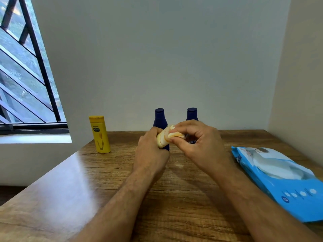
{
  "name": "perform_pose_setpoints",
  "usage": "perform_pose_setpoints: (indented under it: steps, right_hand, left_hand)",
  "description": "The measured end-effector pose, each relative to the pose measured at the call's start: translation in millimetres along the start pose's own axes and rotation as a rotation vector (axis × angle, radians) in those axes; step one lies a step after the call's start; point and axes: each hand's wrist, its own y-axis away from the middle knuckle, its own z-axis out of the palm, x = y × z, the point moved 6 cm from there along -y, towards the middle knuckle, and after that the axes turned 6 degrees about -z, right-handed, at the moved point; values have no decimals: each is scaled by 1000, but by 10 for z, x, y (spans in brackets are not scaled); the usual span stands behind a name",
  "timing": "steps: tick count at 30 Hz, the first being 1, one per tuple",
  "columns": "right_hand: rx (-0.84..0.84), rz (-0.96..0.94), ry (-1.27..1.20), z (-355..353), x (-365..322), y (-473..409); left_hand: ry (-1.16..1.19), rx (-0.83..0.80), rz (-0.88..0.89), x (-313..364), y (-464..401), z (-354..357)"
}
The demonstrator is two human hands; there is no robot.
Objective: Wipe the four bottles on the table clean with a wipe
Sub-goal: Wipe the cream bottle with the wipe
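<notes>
My left hand (150,151) grips the cream bottle (161,139) steady above the desk (104,180) so my right hand (197,142) can pinch the wipe (175,134) against it.

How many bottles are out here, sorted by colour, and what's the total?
Yellow bottle: 1
Dark blue bottles: 2
Cream bottle, held in the left hand while the right hand rubs it with a wipe: 1
Total: 4
</notes>
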Motion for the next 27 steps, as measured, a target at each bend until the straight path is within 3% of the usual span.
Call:
perform_pose_setpoints:
  steps: [6,12,20,27]
  right_hand:
    - [-14,15,-24,-8,-16,9]
    - [106,121,-32,-105,100,-19]
    - [-92,126,-20,49,52,12]
    - [204,205,-104,-168,144,-18]
  left_hand:
    - [-4,-1,-17,-26,-9,-5]
    - [-18,-20,34,25,6,10]
    - [45,2,8,-27,-14,-30]
    - [147,-67,76,156,58,-21]
